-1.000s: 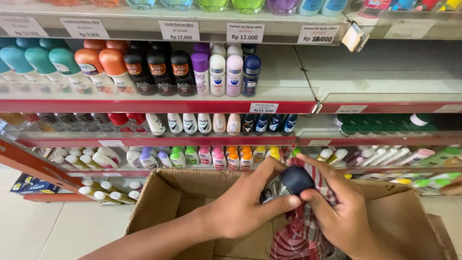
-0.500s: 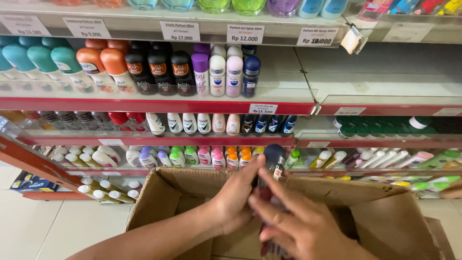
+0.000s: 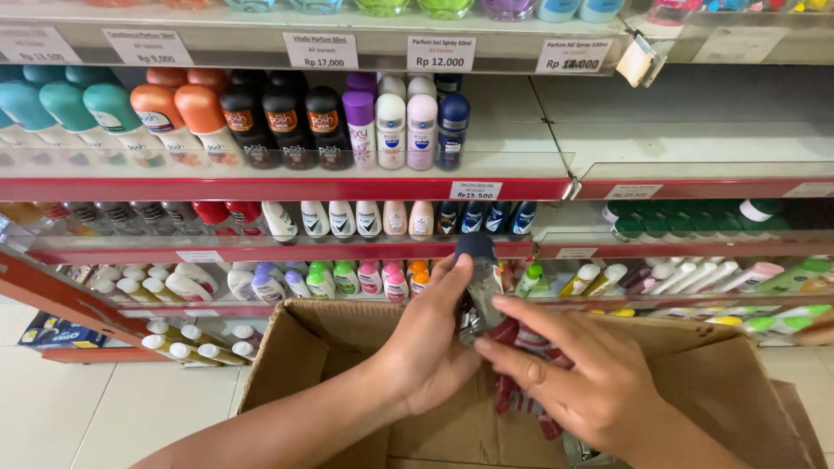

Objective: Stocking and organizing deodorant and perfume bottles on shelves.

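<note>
Left hand [image 3: 430,347] grips dark-capped bottle [image 3: 480,282]; right hand [image 3: 591,382] clutches crinkly red wrapper [image 3: 521,343].

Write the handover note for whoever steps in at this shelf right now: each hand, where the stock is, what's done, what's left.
Left hand: wrapped around a dark-capped roll-on bottle, lifted above the cardboard box.
Right hand: fingers on the red-and-silver packaging at the bottle's base, over the box.
Stock: the box sits open in front of the shelves; more red packaging shows inside it.
Done: one bottle is out of the box, in hand.
Left: it is not yet on a shelf. The upper right shelf section stands bare; the left rows are filled with deodorant bottles. How many remain in the box cannot be seen.
</note>
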